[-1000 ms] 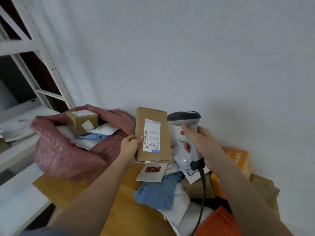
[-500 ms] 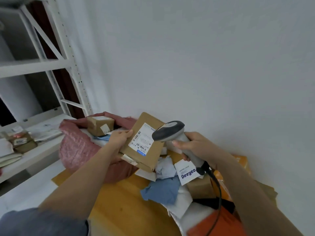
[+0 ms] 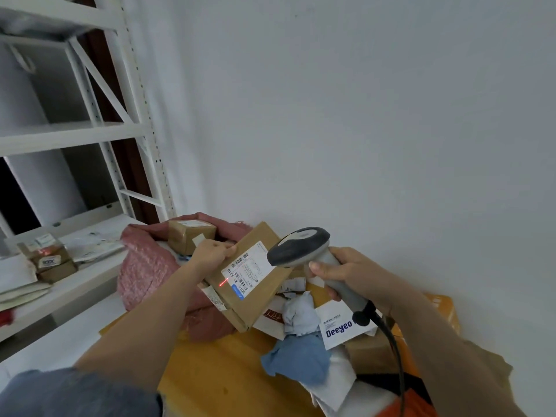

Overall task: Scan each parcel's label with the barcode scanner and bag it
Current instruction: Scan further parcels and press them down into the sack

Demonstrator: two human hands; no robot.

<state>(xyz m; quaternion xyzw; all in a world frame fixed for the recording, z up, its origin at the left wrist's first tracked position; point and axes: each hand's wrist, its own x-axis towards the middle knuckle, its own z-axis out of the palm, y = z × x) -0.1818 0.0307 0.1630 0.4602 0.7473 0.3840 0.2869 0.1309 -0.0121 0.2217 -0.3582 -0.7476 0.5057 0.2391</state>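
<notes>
1. left hand [image 3: 210,253] pinches the box [image 3: 255,275] by its top edge, tilted so the label [image 3: 247,269] faces the scanner [image 3: 296,247].
2. right hand [image 3: 352,273] wraps the scanner's handle, head aimed down at the label; the red beam [image 3: 223,282] lands just off its corner, so likely no read yet.
3. pink bag [image 3: 144,266] gapes just behind on the counter [image 3: 216,368], handy for the drop.

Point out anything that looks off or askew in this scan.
The red scan line falls at the white label's left edge, partly on bare cardboard of the tilted brown parcel, beside the barcodes rather than across them. Nothing looks torn or spilled.
</notes>
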